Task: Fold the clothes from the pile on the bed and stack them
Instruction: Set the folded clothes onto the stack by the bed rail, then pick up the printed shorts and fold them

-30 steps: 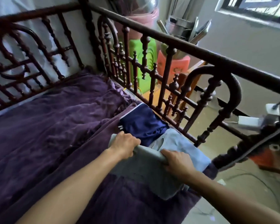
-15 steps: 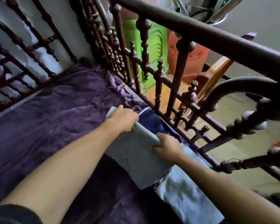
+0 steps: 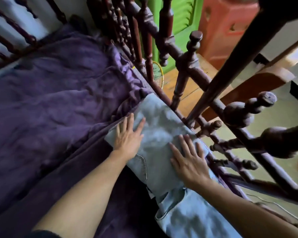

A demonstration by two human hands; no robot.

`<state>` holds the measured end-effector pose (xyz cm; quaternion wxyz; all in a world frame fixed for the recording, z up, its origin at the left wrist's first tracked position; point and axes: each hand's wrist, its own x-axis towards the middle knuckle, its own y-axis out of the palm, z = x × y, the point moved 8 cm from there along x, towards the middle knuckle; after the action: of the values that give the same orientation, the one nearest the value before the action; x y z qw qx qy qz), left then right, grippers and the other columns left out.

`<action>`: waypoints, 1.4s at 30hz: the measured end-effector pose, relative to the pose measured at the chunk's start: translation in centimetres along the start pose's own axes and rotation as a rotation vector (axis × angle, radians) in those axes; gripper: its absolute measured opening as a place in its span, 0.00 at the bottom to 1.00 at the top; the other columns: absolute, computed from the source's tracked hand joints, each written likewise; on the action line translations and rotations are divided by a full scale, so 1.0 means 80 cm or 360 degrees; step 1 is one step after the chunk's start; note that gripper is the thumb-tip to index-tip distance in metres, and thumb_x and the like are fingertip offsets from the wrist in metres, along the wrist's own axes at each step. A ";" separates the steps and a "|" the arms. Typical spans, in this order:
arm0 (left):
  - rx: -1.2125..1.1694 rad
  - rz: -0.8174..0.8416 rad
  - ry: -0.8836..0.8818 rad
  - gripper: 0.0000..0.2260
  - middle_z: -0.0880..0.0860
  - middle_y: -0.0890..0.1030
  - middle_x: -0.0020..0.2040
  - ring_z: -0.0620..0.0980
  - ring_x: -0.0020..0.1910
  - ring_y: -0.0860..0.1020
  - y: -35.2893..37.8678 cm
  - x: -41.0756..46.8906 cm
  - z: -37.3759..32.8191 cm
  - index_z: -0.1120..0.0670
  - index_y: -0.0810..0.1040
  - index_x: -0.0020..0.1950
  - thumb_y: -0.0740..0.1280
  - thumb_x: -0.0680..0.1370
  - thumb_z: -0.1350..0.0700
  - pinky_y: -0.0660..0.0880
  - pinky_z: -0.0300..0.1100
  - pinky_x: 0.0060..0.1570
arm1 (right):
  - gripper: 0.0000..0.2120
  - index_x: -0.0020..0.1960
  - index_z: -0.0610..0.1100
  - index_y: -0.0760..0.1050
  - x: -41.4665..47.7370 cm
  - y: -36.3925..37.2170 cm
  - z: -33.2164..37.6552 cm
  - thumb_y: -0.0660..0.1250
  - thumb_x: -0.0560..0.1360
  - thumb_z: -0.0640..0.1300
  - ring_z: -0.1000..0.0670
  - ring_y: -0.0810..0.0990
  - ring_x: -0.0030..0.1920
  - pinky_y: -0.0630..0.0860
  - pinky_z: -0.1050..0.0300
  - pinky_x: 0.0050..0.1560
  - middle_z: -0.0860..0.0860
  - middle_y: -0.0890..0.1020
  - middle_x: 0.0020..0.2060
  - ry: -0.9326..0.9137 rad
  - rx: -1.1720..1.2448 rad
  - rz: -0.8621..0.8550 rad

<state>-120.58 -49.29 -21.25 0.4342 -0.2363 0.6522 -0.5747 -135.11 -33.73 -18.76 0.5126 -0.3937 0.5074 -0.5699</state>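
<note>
green stool [image 3: 182, 23] | red stool [image 3: 227, 31] | yellow racket [image 3: 157, 73] | purple blanket [image 3: 58, 91]

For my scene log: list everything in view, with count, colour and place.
light blue folded denim jeans: one, pale blue, on bedspread beside rail
crumpled purple bedspread: one, purple, over the bed
dark turned-wood bed rail: one, dark brown, along bed's right edge
green plastic stool: one, green, beyond rail
red plastic stool: one, red, beside green stool
yellow-framed racket: one, yellow, behind rail
left hand: one, flat on jeans
right hand: one, flat on jeans
</note>
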 end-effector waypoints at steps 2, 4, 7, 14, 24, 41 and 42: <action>0.0000 0.0038 0.0013 0.30 0.57 0.45 0.79 0.58 0.77 0.48 0.015 0.004 -0.002 0.42 0.44 0.78 0.56 0.81 0.44 0.50 0.57 0.74 | 0.26 0.76 0.54 0.59 -0.006 0.039 -0.002 0.50 0.79 0.59 0.39 0.53 0.77 0.53 0.36 0.73 0.42 0.58 0.76 0.0032 -0.0032 0.0335; 0.0008 0.0059 0.0028 0.31 0.57 0.45 0.79 0.59 0.77 0.47 0.012 0.005 -0.005 0.43 0.46 0.78 0.58 0.80 0.45 0.48 0.58 0.74 | 0.28 0.78 0.55 0.50 -0.009 0.056 -0.004 0.48 0.80 0.61 0.41 0.45 0.78 0.48 0.37 0.73 0.43 0.50 0.78 0.0023 -0.0062 0.0474; 0.0030 0.0073 0.0015 0.28 0.58 0.49 0.78 0.59 0.77 0.48 -0.013 -0.014 -0.005 0.44 0.54 0.77 0.60 0.79 0.49 0.47 0.57 0.74 | 0.32 0.78 0.54 0.44 -0.010 0.049 -0.003 0.49 0.79 0.63 0.41 0.42 0.78 0.49 0.37 0.73 0.43 0.46 0.78 -0.0031 -0.0120 0.0626; -0.0307 0.0316 -0.0223 0.14 0.53 0.73 0.62 0.55 0.62 0.71 -0.038 -0.195 0.021 0.51 0.71 0.64 0.59 0.79 0.50 0.67 0.51 0.59 | 0.24 0.72 0.49 0.60 -0.050 -0.009 0.026 0.59 0.77 0.51 0.44 0.58 0.72 0.68 0.46 0.62 0.46 0.62 0.71 -0.0062 -0.0107 0.0815; -0.0808 0.0363 -0.0810 0.12 0.50 0.82 0.55 0.53 0.55 0.79 0.045 -0.571 0.113 0.47 0.76 0.60 0.62 0.78 0.48 0.74 0.43 0.49 | 0.13 0.57 0.49 0.75 -0.230 -0.015 0.261 0.59 0.76 0.51 0.41 0.79 0.57 0.75 0.51 0.52 0.46 0.80 0.57 -0.0567 -0.0017 0.0948; -0.1052 -0.0145 -0.1829 0.07 0.55 0.83 0.51 0.54 0.53 0.80 0.089 -1.277 0.271 0.54 0.80 0.52 0.64 0.77 0.56 0.71 0.42 0.49 | 0.14 0.60 0.49 0.73 -0.604 -0.048 0.796 0.57 0.80 0.52 0.41 0.79 0.54 0.75 0.51 0.49 0.46 0.80 0.56 -0.1660 -0.0100 0.0676; -0.1072 -0.0180 -0.1855 0.05 0.57 0.83 0.50 0.55 0.52 0.80 0.085 -1.307 0.277 0.53 0.80 0.48 0.64 0.77 0.57 0.70 0.42 0.48 | 0.13 0.60 0.50 0.73 -0.619 -0.050 0.824 0.57 0.79 0.52 0.41 0.79 0.54 0.74 0.51 0.49 0.46 0.80 0.56 -0.1706 -0.0111 0.0653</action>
<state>-47.24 24.57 3.87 0.5869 -0.6641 0.4415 -0.1403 -63.85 3.31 0.20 0.7851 -0.5376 0.2611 -0.1624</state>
